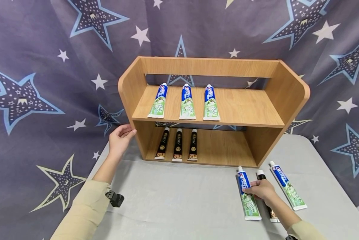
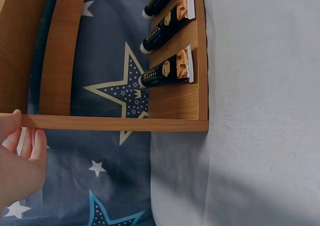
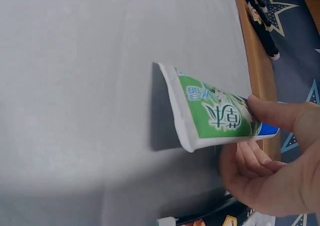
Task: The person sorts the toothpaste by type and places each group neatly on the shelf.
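My right hand (image 1: 263, 190) pinches a blue-and-green toothpaste tube (image 1: 249, 203) by its side, thumb on top and fingers below, over the table in front of the shelf's right end. In the right wrist view the tube's flat white end (image 3: 177, 110) is tilted off the cloth. Under that hand lies a black toothpaste tube (image 1: 274, 216), partly hidden. Another blue-and-green tube (image 1: 288, 186) lies farther right. At the other end, my left hand (image 1: 119, 140) holds the edge of the wooden shelf's left side panel (image 2: 115, 123) between thumb and fingers.
On the upper board (image 1: 242, 103) of the two-tier shelf lie three blue-and-green tubes (image 1: 187, 103). Three black tubes (image 1: 177, 145) lie on the lower board (image 1: 224, 146). A grey cloth (image 1: 173, 196) covers the table, and a star-patterned curtain (image 1: 62, 110) hangs behind.
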Tool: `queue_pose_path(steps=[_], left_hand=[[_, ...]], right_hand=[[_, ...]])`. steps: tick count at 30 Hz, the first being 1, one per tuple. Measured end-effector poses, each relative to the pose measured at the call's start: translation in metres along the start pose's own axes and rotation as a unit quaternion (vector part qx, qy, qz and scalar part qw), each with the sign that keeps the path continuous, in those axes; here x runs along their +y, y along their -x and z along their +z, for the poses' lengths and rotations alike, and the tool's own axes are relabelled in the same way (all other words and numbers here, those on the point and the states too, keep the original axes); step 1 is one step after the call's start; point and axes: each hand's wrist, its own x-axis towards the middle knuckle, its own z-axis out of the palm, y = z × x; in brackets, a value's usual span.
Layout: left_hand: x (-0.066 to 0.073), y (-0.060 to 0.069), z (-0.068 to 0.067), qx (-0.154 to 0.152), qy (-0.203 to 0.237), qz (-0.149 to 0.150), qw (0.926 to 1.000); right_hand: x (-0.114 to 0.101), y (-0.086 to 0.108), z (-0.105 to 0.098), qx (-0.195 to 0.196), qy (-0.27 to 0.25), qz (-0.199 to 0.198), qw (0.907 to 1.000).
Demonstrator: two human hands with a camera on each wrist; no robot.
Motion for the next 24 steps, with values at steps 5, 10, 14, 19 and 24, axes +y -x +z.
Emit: queue_pose_path(steps=[5, 10, 14, 19, 24], left_hand=[[0.0, 0.001, 0.0, -0.001, 0.003, 0.005, 1.0], [0.001, 0.002, 0.0, 0.003, -0.009, 0.002, 1.0], [0.002, 0.002, 0.0, 0.002, -0.02, -0.007, 0.9998], [0.001, 0.001, 0.0, -0.001, -0.02, -0.012, 0.9997], [0.001, 0.0, 0.001, 0.0, -0.012, -0.008, 0.9999]], right_hand=[[-0.002, 0.002, -0.001, -0.037, -0.069, 0.004, 0.9969], [-0.015, 0.005, -0.002, -0.073, -0.12, -0.002, 0.9901], [-0.025, 0.008, -0.005, -0.096, -0.128, -0.014, 0.9871], [-0.039, 0.013, -0.009, -0.119, -0.129, -0.027, 0.9841], [-0.056, 0.019, -0.015, -0.145, -0.148, -0.04, 0.9774]])
